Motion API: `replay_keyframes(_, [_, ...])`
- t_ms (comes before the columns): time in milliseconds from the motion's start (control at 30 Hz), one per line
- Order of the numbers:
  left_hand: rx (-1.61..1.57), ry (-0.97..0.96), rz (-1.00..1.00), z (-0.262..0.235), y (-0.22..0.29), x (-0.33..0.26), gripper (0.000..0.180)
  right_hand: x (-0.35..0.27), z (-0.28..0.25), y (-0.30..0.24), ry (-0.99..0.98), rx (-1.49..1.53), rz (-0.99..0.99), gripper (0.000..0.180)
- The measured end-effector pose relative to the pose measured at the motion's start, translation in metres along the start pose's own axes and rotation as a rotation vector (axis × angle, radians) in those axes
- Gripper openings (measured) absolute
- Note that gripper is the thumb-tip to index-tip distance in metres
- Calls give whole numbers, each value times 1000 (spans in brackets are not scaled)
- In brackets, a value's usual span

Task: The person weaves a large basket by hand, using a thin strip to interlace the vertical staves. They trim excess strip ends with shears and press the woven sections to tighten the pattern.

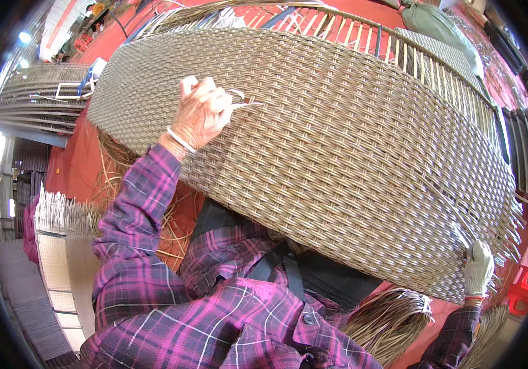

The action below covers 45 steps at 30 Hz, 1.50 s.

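A large, curved panel of brown wicker weave (338, 141) lies across my lap and stretches away to the right. My left hand (202, 112), bare with a white band at the wrist, is closed above its left part. Beside those fingers a thin pale curved strip (247, 104) sticks out; the part inside the fist is hidden. At the panel's right end my right hand (478, 269), in a whitish glove, has its fingers closed at a long loose wicker strand (451, 206). That strand runs slantwise over the weave to the glove.
A bundle of loose strands (387, 323) lies by my lap at the lower right. A red plastic stool (524, 289) stands beyond my right hand. Another woven frame (43, 98) is at the far left. Beyond the panel, a slatted frame (362, 37) rests on red sheeting.
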<state>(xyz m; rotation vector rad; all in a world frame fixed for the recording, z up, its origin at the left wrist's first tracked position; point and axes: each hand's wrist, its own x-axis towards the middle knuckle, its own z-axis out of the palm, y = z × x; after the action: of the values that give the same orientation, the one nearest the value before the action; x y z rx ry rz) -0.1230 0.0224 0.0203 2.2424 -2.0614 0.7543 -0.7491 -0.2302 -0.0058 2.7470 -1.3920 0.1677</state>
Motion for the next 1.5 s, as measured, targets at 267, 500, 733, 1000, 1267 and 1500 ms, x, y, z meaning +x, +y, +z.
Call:
replay_keyframes(267, [-203, 305, -100, 12, -4, 59, 13, -9, 9, -22, 118, 102, 53, 17])
replay_keyframes(500, [-1227, -225, -691, 3, -14, 55, 12, -9, 17, -21, 170, 213, 38, 19])
replay_keyframes(733, [-126, -969, 24, -23, -39, 68, 30, -6, 6, -7, 61, 204, -31, 14])
replay_keyframes(1000, [-767, -308, -616, 41, -22, 5, 21, -2, -11, 33, -110, 40, 34, 7])
replay_keyframes(1267, [-1228, 520, -1007, 84, -3, -24, 13, -48, -6, 106, 12, -188, 301, 14])
replay_keyframes(1500, [-787, 399, -600, 86, 6, -39, 16, -79, 9, 132, -197, -211, 385, 25])
